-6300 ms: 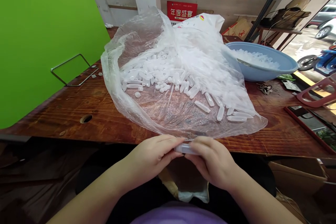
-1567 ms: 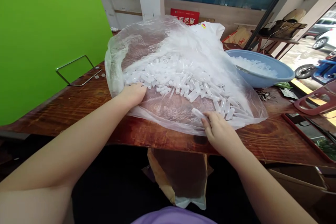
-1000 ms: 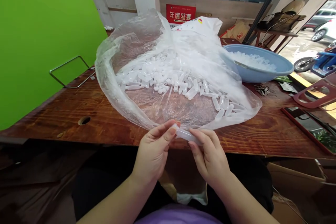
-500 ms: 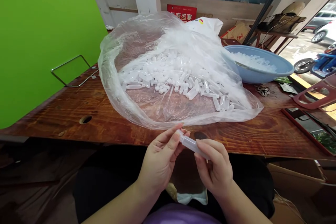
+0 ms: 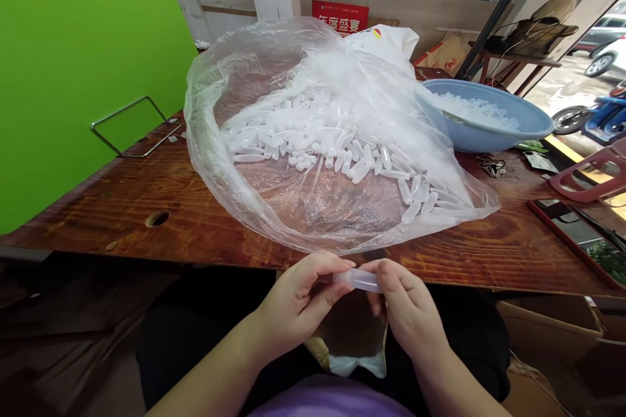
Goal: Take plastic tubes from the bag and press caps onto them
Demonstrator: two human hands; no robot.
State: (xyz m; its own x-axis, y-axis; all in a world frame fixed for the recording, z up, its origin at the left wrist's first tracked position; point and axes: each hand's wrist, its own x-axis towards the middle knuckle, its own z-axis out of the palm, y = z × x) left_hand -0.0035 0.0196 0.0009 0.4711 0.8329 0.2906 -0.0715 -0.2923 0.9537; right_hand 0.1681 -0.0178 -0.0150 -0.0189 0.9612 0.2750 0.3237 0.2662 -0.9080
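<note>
Translucent plastic tube (image 5: 368, 281) lies nearly level now, where a moment ago it tilted with its neck showing; the cap (image 5: 342, 278) seems seated on its left end, so the pieces look joined. Both hands are closed narrow: the left hand (image 5: 303, 290) pinches the cap, the right hand (image 5: 408, 303) grips the tube, at the near edge of the tabletop (image 5: 122, 218).
</note>
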